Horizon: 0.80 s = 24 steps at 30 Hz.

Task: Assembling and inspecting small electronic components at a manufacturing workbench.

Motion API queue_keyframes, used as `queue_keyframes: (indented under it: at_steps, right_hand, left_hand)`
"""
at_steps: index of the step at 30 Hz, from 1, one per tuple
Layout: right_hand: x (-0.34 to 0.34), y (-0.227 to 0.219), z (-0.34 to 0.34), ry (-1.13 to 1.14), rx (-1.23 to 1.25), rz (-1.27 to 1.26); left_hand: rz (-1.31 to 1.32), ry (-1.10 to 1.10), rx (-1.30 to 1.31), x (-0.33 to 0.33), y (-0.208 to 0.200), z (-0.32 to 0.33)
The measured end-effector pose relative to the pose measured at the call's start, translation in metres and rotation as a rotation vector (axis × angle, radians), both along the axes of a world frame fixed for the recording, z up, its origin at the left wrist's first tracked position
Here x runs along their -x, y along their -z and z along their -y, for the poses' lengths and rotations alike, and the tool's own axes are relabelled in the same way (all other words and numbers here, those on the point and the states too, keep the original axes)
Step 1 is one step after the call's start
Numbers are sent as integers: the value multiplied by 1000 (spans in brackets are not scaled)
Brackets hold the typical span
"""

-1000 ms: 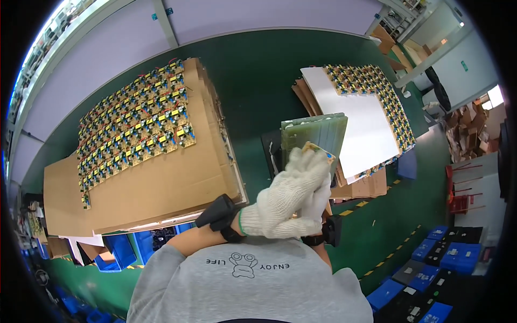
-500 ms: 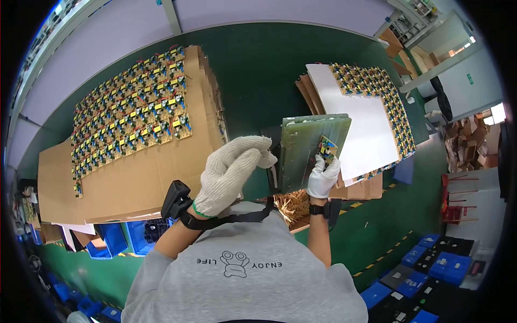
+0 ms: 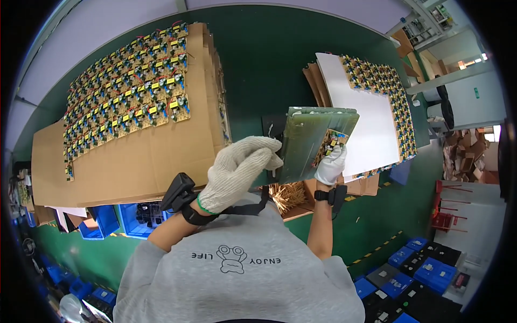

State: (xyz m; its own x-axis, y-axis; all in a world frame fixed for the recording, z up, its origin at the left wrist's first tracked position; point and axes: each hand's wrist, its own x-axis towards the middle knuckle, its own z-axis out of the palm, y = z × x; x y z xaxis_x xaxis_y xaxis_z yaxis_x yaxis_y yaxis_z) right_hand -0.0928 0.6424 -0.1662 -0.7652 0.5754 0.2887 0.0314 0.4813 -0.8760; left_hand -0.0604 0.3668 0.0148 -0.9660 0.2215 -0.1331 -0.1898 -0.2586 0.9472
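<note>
My right hand (image 3: 330, 167), in a thin white glove, grips a small circuit board (image 3: 332, 141) by its lower right edge. The board carries yellow, blue and black parts and is tilted against the face of a stack of thick, translucent green slabs (image 3: 305, 145). At the left edge of that stack is my left hand (image 3: 241, 168), in a cream knitted glove. Its fingers are curled together; whatever they hold, if anything, is hidden. A dark upright piece (image 3: 273, 129) stands just beyond those fingertips.
On the left, cardboard sheets (image 3: 134, 172) bear rows of circuit boards (image 3: 129, 91). A white sheet (image 3: 369, 121) on a stack at right has more boards along its edges. Below the slabs is a box of golden strands (image 3: 288, 197). Blue bins (image 3: 134, 219) stand under the left side.
My right hand has turned the circuit board, so it now stands more edge-on to the slabs. My left hand keeps its curled pose beside the stack. The whole view has shifted slightly.
</note>
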Motion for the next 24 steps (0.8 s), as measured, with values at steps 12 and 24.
queue_keyframes:
  at_steps: [12, 24]
  right_hand:
    - [-4, 5, 34, 314, -340, -17]
    - [-59, -101, 50, -112, 335, 5]
  left_hand:
    - [148, 85, 10, -8, 9, -22]
    - [-221, 344, 532, 25, -7, -45]
